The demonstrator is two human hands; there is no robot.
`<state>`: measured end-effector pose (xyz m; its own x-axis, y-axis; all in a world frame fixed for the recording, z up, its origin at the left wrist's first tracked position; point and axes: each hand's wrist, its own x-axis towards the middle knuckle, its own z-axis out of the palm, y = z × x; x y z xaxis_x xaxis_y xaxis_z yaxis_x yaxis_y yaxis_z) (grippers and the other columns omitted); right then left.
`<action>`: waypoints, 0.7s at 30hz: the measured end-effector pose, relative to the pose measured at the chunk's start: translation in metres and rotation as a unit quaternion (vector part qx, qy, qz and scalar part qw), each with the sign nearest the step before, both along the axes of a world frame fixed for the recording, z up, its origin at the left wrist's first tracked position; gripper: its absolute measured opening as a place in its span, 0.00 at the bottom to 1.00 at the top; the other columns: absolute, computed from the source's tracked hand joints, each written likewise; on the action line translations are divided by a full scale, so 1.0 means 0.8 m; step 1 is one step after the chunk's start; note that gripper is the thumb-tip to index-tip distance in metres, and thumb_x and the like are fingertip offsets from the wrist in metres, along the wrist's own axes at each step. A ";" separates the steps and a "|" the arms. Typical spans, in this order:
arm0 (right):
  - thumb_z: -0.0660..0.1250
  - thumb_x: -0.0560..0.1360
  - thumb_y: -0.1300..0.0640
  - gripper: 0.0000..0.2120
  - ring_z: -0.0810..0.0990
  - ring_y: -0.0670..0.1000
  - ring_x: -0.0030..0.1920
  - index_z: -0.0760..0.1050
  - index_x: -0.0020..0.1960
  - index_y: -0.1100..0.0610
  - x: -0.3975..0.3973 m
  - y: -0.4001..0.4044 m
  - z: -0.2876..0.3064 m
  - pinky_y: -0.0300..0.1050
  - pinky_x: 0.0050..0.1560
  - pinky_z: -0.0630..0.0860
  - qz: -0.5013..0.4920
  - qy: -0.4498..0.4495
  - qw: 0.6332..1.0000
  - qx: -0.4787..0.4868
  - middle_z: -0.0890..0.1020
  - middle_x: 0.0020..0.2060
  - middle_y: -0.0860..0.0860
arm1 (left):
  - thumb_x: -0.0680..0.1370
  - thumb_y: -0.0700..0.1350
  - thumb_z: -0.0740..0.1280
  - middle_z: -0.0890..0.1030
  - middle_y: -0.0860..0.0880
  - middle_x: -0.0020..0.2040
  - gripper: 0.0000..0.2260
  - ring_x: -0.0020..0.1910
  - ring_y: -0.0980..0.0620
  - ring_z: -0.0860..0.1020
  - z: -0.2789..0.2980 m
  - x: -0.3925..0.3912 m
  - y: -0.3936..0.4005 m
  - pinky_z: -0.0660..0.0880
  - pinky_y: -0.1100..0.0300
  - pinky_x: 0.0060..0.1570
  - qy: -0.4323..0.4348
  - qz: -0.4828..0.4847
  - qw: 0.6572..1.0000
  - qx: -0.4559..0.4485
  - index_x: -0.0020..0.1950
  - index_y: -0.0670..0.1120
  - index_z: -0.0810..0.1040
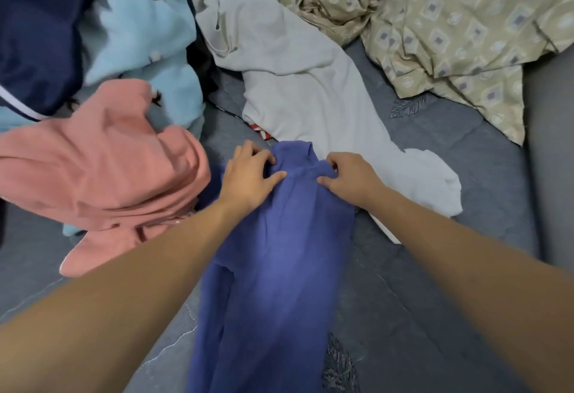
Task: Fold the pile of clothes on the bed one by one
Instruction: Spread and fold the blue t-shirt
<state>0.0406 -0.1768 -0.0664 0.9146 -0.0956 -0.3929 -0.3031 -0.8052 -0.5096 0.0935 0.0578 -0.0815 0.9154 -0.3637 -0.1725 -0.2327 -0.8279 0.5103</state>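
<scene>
While both hands' curled fingers [269,156] pinch far end, long soft blue garment [273,268] lies on grey quilted bed [435,299].

Blue garment [273,268], pink top [108,169], diamond-patterned beige sheet [466,19].

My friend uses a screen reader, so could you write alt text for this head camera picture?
Two bare hands, left hand and right hand, pinch the far end of a blue garment stretched along a grey bed. A pink garment is heaped to the left, a white garment beyond.
</scene>
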 end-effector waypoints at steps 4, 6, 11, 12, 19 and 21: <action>0.76 0.72 0.55 0.12 0.76 0.55 0.44 0.72 0.43 0.50 0.003 -0.011 0.001 0.49 0.44 0.72 0.043 0.021 0.998 0.027 0.76 0.39 0.45 | 0.71 0.58 0.80 0.71 0.52 0.59 0.14 0.61 0.51 0.67 -0.002 0.017 -0.007 0.70 0.54 0.65 0.068 -0.034 0.995 -0.061 0.47 0.52 0.83; 0.76 0.72 0.52 0.14 0.76 0.54 0.47 0.69 0.41 0.47 0.003 -0.011 0.000 0.52 0.51 0.73 0.064 0.038 0.997 0.012 0.74 0.40 0.43 | 0.66 0.62 0.81 0.70 0.52 0.58 0.17 0.61 0.51 0.67 -0.003 0.023 -0.012 0.68 0.54 0.64 0.080 -0.067 0.993 -0.049 0.46 0.54 0.83; 0.75 0.74 0.43 0.18 0.76 0.56 0.59 0.72 0.55 0.51 0.001 0.001 -0.007 0.56 0.61 0.69 0.060 0.064 0.994 -0.057 0.77 0.57 0.49 | 0.69 0.57 0.82 0.69 0.53 0.50 0.11 0.56 0.50 0.67 0.004 0.036 -0.031 0.64 0.54 0.57 0.100 -0.098 0.990 -0.017 0.42 0.57 0.82; 0.74 0.75 0.43 0.18 0.75 0.57 0.59 0.71 0.54 0.51 -0.001 0.003 -0.009 0.56 0.61 0.69 0.067 0.058 0.992 -0.087 0.75 0.57 0.50 | 0.70 0.55 0.81 0.70 0.53 0.48 0.10 0.55 0.49 0.68 0.004 0.038 -0.034 0.65 0.53 0.56 0.107 -0.108 0.988 -0.009 0.41 0.55 0.81; 0.75 0.73 0.56 0.10 0.75 0.58 0.50 0.74 0.45 0.55 -0.023 -0.019 -0.039 0.52 0.46 0.67 0.109 -0.123 0.965 -0.204 0.76 0.48 0.52 | 0.76 0.45 0.77 0.81 0.57 0.43 0.07 0.44 0.61 0.77 -0.005 0.048 -0.055 0.70 0.65 0.47 0.151 -0.096 0.977 -0.116 0.42 0.48 0.80; 0.77 0.63 0.65 0.14 0.76 0.60 0.44 0.73 0.41 0.56 -0.022 -0.026 -0.041 0.51 0.39 0.65 0.138 -0.150 0.955 -0.217 0.76 0.43 0.54 | 0.77 0.44 0.76 0.82 0.54 0.44 0.07 0.44 0.57 0.77 -0.011 0.053 -0.065 0.71 0.62 0.47 0.152 -0.101 0.975 -0.126 0.43 0.46 0.80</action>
<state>0.0233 -0.1977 -0.0988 0.9937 0.0697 -0.0882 0.0569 -0.9885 -0.1398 0.1361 0.0058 -0.0900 0.7415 -0.5974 -0.3055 -0.1849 -0.6196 0.7628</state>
